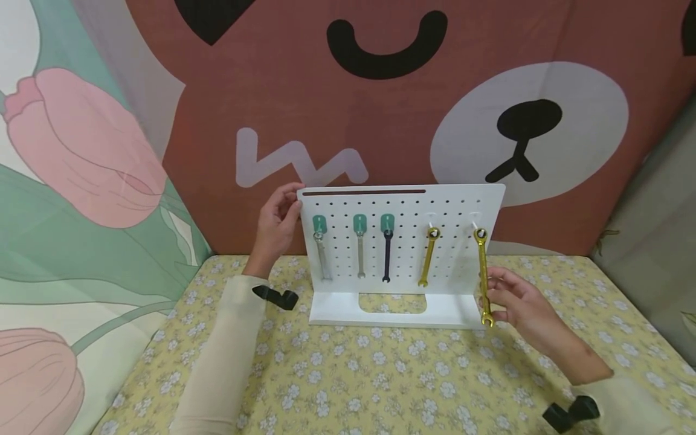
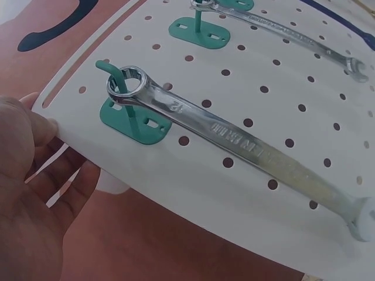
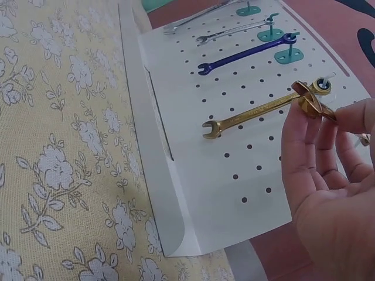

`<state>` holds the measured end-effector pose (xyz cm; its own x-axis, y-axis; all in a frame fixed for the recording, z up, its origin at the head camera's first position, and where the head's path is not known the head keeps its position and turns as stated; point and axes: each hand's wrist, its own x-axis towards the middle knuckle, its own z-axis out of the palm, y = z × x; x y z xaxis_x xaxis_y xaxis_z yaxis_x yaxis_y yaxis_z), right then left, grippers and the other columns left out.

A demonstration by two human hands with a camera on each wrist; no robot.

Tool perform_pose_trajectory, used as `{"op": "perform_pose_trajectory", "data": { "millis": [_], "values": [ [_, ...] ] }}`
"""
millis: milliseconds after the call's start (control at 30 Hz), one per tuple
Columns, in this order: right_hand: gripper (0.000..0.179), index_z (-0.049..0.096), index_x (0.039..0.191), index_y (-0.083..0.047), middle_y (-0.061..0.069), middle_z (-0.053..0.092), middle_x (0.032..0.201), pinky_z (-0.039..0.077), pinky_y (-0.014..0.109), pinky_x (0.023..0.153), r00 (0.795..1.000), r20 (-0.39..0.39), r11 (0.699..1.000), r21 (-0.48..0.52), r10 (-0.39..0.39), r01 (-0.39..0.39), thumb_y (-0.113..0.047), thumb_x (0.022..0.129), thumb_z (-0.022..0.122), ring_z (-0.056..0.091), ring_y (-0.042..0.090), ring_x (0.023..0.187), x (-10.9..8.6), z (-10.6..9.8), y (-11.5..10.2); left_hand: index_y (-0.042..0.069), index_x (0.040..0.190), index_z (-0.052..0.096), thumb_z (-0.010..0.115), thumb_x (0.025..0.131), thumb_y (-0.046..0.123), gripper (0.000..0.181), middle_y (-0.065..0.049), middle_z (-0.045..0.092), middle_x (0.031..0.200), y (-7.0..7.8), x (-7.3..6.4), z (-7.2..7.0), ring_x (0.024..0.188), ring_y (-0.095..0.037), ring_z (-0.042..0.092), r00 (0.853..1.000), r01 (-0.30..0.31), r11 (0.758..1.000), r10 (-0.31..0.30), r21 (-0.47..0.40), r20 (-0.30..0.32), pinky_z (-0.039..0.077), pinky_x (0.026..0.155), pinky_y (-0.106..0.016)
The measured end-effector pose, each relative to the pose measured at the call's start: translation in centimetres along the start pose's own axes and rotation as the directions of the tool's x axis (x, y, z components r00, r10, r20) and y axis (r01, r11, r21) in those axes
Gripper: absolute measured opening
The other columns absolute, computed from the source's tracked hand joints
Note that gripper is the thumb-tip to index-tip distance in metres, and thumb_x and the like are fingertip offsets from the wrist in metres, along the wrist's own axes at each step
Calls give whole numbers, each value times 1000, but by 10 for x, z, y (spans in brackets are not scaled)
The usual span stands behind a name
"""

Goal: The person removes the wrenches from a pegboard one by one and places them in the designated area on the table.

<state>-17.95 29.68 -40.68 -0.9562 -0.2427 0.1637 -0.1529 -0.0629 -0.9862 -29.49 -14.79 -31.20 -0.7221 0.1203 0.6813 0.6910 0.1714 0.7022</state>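
A white pegboard [image 1: 375, 254] stands upright on its base. My left hand [image 1: 277, 226] pinches its upper left edge between thumb and fingers. In my right hand [image 1: 522, 305] is a gold combination wrench [image 1: 483, 278], pinched near its lower, open end. That wrench's ring end is at the far right clear hook [image 1: 475, 219], and its open end [image 3: 310, 102] tilts out from the board. A second gold wrench [image 3: 252, 116] hangs on the neighbouring clear hook. On green hooks hang a dark blue wrench [image 3: 246, 54] and two silver wrenches, the leftmost one [image 2: 234, 134] closest to my left hand.
A yellow floral cloth [image 1: 380, 374] covers the table under the board. Behind it hangs a brown cloth [image 1: 304, 109] with a cartoon bear print, and a tulip-printed cloth [image 1: 81, 145] hangs at the left. The board's base [image 1: 337, 311] has a cutout in the middle.
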Motion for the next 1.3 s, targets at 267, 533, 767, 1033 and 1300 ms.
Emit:
{"op": "perform_pose_trajectory", "data": {
  "millis": [267,533,767,1033,1300],
  "values": [
    [30,54,135,-11,3,60,111,57,31,69,999,43,999,36,-25,24,0,109,45,65,17,90,-2,-2,-6,-11,135,54,51,105,-8,31,-31,57,105,2,0,-1,86,-43,57,1000,6,1000,-6,-10,10,51,71,-20],
    [32,52,138,-6,3,59,112,55,28,63,996,74,990,131,-54,44,3,109,42,66,13,91,-4,-4,-10,-8,135,56,51,105,-6,30,-30,57,105,0,2,-1,87,-43,57,1000,15,1000,-15,-4,16,52,73,-20],
    [36,55,137,-7,2,61,114,55,28,63,992,109,975,216,-70,45,6,109,38,66,15,93,-6,-1,-14,-11,135,54,51,104,-8,31,-33,57,104,1,1,-2,88,-44,58,1000,21,1000,-21,-22,14,52,72,-21],
    [37,55,136,-5,2,62,113,54,27,62,988,119,965,253,-102,70,7,108,34,66,15,94,-7,-1,-16,-5,137,56,53,107,1,31,-25,59,104,-31,3,-4,84,-31,58,1000,4,999,-4,-37,-5,51,69,-24],
    [37,54,137,-6,2,61,114,55,28,64,985,129,964,254,-111,75,7,108,35,65,16,94,-7,-2,-20,-3,139,55,52,107,3,32,-16,61,106,-35,3,-3,88,-22,61,1000,9,999,-9,-50,3,54,73,-25]
  ]
}}
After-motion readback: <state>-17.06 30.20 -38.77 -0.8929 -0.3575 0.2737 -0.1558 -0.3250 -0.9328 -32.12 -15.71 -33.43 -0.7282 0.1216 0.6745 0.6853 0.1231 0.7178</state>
